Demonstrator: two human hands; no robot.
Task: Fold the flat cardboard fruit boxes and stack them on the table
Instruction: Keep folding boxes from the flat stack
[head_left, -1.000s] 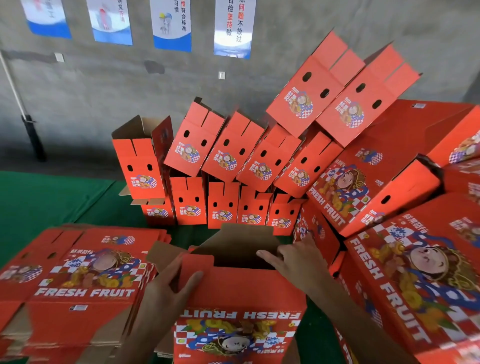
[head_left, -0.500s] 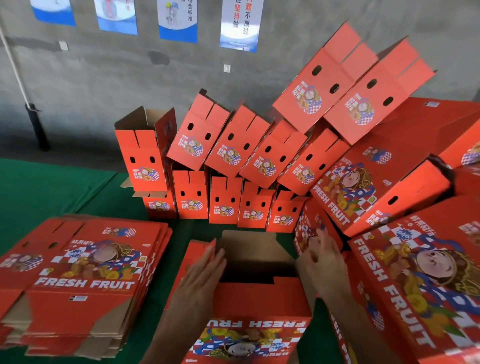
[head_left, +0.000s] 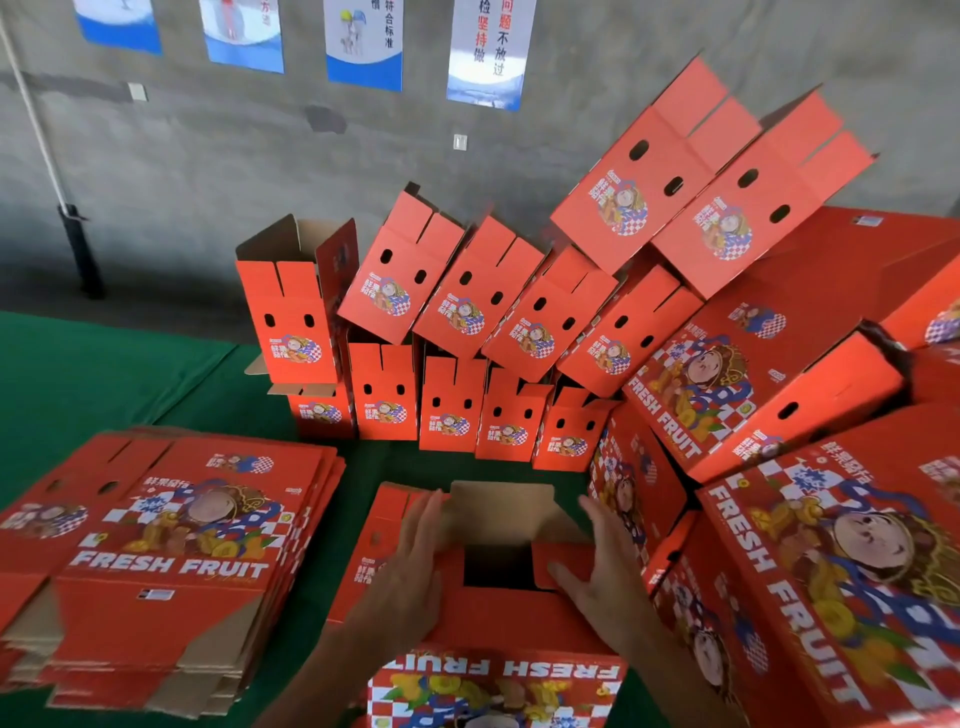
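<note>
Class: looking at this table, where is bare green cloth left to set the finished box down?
Bare cloth lies far left, behind the flat stack, and a narrow strip before the standing boxes. The right side is crowded with folded boxes.

A single wide-angle camera, worn on the person's head, looks forward and steeply down at a green table (head_left: 104, 374). It sits very close above the half-folded box (head_left: 498, 618) at the bottom centre, which fills the near foreground. Left of that box lies a pile of flat boxes (head_left: 171, 545); behind it stand folded boxes (head_left: 452, 332), and beyond them a grey wall (head_left: 208, 156) with posters (head_left: 363, 47) cut by the top edge. Straight lines bow toward the edges.
</note>
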